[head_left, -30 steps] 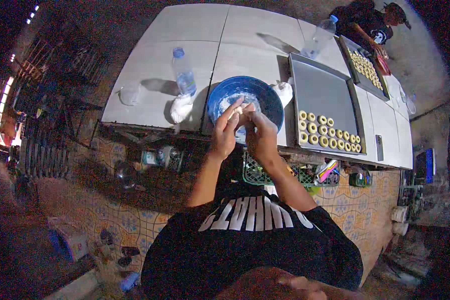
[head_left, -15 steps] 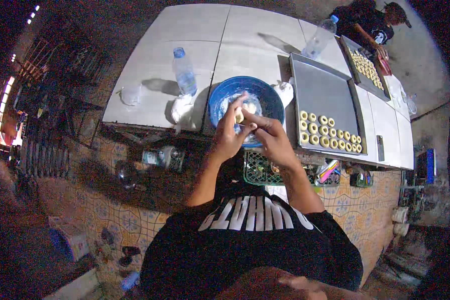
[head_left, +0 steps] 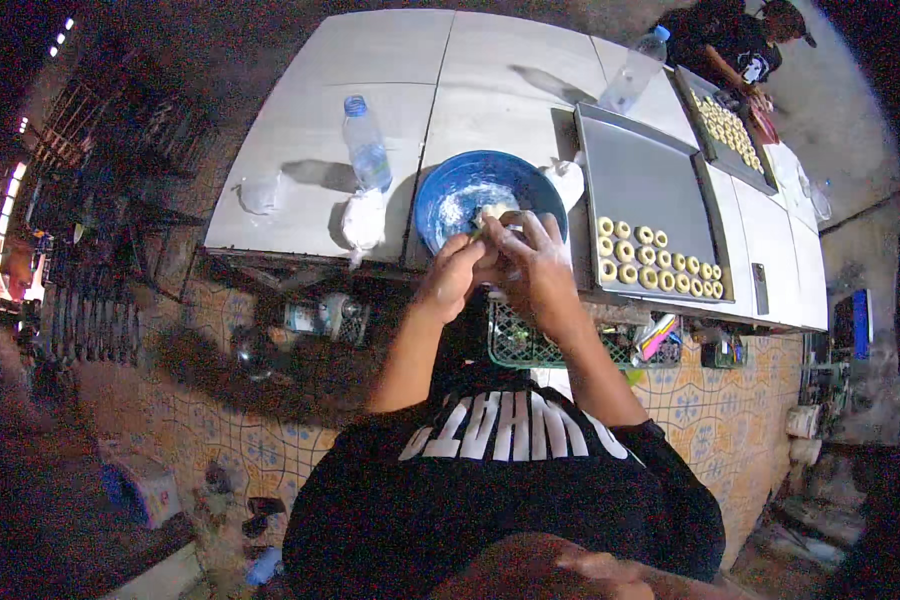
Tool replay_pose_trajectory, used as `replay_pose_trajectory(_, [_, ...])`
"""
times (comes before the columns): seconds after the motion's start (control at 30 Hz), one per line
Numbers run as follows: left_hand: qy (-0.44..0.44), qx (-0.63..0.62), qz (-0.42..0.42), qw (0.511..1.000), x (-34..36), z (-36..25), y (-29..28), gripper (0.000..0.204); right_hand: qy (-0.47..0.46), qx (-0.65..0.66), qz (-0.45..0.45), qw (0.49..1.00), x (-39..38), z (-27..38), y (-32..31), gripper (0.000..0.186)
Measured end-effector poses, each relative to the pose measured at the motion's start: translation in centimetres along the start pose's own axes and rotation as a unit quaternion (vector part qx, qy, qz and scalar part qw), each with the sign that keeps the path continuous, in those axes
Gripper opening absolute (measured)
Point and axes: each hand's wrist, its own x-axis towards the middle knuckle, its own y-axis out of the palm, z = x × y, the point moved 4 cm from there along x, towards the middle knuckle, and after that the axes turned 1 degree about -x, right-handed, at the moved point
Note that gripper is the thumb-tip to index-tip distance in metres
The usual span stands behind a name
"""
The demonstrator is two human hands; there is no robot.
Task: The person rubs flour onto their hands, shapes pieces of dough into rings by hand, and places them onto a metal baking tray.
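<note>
A blue bowl [head_left: 433, 190], dusted inside with white flour, stands at the table's near edge. Over its near rim my left hand [head_left: 452, 280] and my right hand [head_left: 536, 262] meet, fingers curled in and pressed together. Between them they pinch a small piece of dough, mostly hidden by the fingers. A pale lump of dough [head_left: 494, 211] shows in the bowl just beyond my fingertips. White smears mark my right fingers. To the right, a metal baking tray [head_left: 650, 165] holds rows of small dough rings [head_left: 667, 281] along its near end.
A clear bottle [head_left: 366, 150], a white tied bag [head_left: 363, 220] and a plastic cup [head_left: 261, 193] stand left of the bowl. Another white bag [head_left: 567, 184] sits between bowl and tray. Farther right are a second bottle [head_left: 634, 73], a filled tray [head_left: 727, 130], a phone [head_left: 760, 288] and a co-worker [head_left: 735, 50].
My left fingers, stretched up over the bowl before, are now lower and curled. My right hand has turned over the dough piece, hiding most of it.
</note>
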Motion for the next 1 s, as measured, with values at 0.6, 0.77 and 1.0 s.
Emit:
replay_pose_trajectory(0.6, [0.088, 0.124, 0.037, 0.988, -1.3, -1.0, -0.1, 0.045, 0.011, 0.159, -0.152, 0.975, 1.4, -0.9, 0.8, 0.043])
replay_pose_trajectory(0.77, [0.227, 0.207, -0.048, 0.95, -1.8, -3.1, 0.4, 0.031, -0.052, 0.102, -0.127, 0.985, 0.7, 1.3, 1.3, 0.075])
replay_pose_trajectory(1.0, [0.34, 0.336, -0.142, 0.867, -2.6, -4.1, -0.4, 0.03, -0.011, 0.09, -0.053, 0.994, -0.4, 2.6, -0.6, 0.086])
